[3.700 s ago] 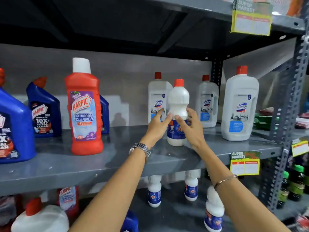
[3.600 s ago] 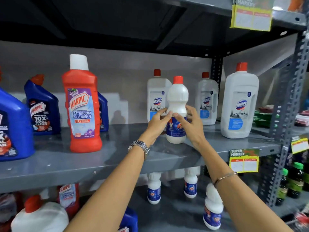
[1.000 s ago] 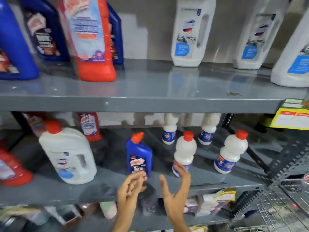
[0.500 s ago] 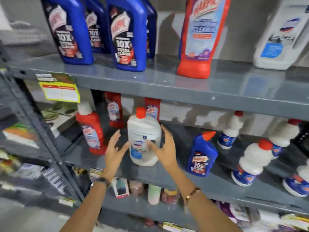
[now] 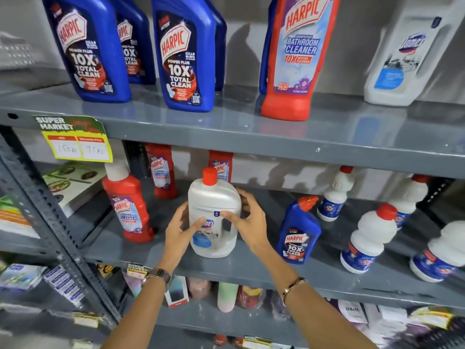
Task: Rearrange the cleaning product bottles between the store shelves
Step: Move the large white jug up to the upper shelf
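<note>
A white jug [image 5: 214, 197] with a red cap and a blue label stands upright on the grey middle shelf [image 5: 251, 270]. My left hand [image 5: 180, 230] wraps its left side, fingers across the label. My right hand [image 5: 249, 220] grips its right side, thumb on the front and fingers behind. To the right stand a small blue Harpic bottle [image 5: 298, 233] and several small white bottles [image 5: 370, 235] with red caps. A red Harpic bottle [image 5: 128, 210] stands to the left. The upper shelf [image 5: 251, 139] carries blue Harpic bottles [image 5: 183, 54], a tall red bottle [image 5: 294, 54] and a white jug [image 5: 405, 59].
A slanted grey shelf post [image 5: 50, 222] runs down the left side. A yellow price tag [image 5: 75, 139] hangs from the upper shelf's edge. Two more red bottles [image 5: 161, 172] stand at the back. Packets and small goods fill the shelf below [image 5: 226, 295].
The small white bottle went from the upper shelf down to the middle shelf. My hands then shifted left and closed from open onto the white jug.
</note>
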`<action>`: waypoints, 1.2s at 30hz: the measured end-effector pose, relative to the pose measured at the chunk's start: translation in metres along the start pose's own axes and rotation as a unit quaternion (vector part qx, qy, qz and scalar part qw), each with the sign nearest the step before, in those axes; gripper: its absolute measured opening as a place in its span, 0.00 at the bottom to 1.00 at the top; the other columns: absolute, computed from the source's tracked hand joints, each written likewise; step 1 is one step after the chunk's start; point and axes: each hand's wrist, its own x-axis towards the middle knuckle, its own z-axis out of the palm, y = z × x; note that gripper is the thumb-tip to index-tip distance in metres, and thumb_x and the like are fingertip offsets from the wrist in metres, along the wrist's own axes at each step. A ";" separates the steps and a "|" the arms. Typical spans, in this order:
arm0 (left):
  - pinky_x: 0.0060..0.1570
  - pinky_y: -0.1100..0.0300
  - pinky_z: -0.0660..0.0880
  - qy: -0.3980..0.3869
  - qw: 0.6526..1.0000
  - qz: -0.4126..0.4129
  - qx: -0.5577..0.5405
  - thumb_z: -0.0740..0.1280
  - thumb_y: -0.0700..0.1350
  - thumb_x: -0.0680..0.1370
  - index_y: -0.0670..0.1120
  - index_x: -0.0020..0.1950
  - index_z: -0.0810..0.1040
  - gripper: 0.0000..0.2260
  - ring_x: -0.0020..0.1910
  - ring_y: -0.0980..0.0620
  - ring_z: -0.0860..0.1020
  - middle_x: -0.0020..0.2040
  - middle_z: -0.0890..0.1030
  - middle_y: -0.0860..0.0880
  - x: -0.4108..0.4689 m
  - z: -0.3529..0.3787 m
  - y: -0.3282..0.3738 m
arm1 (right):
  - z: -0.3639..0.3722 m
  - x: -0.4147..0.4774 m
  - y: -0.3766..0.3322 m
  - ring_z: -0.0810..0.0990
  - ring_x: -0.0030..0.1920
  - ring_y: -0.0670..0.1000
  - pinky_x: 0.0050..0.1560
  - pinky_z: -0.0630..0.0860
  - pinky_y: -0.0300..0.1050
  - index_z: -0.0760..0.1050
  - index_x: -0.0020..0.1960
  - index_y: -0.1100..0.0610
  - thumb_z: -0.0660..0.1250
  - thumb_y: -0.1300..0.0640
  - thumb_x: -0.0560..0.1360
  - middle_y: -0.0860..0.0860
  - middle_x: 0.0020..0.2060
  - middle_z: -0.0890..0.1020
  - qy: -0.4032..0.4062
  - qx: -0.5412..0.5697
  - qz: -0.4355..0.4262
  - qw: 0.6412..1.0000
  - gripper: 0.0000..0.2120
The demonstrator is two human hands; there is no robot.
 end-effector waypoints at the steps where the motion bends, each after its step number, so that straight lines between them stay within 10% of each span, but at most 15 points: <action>1: 0.59 0.46 0.75 0.000 1.000 0.003 0.006 0.72 0.44 0.70 0.54 0.63 0.71 0.23 0.59 0.50 0.77 0.61 0.79 0.48 -0.004 0.001 0.002 | -0.005 -0.003 -0.002 0.79 0.52 0.40 0.52 0.78 0.42 0.71 0.61 0.43 0.77 0.52 0.64 0.38 0.51 0.80 0.000 -0.004 0.000 1.000 0.28; 8: 0.49 0.64 0.79 0.009 0.998 0.049 0.030 0.73 0.55 0.64 0.69 0.53 0.73 0.21 0.53 0.62 0.79 0.50 0.81 0.66 -0.044 0.024 0.033 | -0.050 -0.038 -0.030 0.81 0.50 0.44 0.51 0.79 0.44 0.75 0.57 0.44 0.79 0.58 0.62 0.43 0.51 0.83 0.042 0.044 -0.020 0.998 0.27; 24: 0.48 0.50 0.79 0.040 0.967 0.250 0.014 0.72 0.65 0.61 0.60 0.53 0.76 0.22 0.47 0.57 0.81 0.48 0.83 0.60 -0.105 0.106 0.218 | -0.203 -0.061 -0.194 0.83 0.46 0.43 0.46 0.79 0.36 0.80 0.55 0.47 0.79 0.55 0.61 0.41 0.45 0.86 0.126 0.100 -0.181 0.970 0.23; 36: 0.39 0.58 0.77 -0.036 0.947 0.319 -0.012 0.70 0.68 0.59 0.57 0.49 0.77 0.24 0.44 0.59 0.80 0.45 0.81 0.56 -0.062 0.214 0.369 | -0.328 -0.004 -0.288 0.84 0.47 0.58 0.47 0.82 0.53 0.81 0.54 0.56 0.76 0.55 0.65 0.58 0.47 0.86 0.200 0.072 -0.251 0.944 0.18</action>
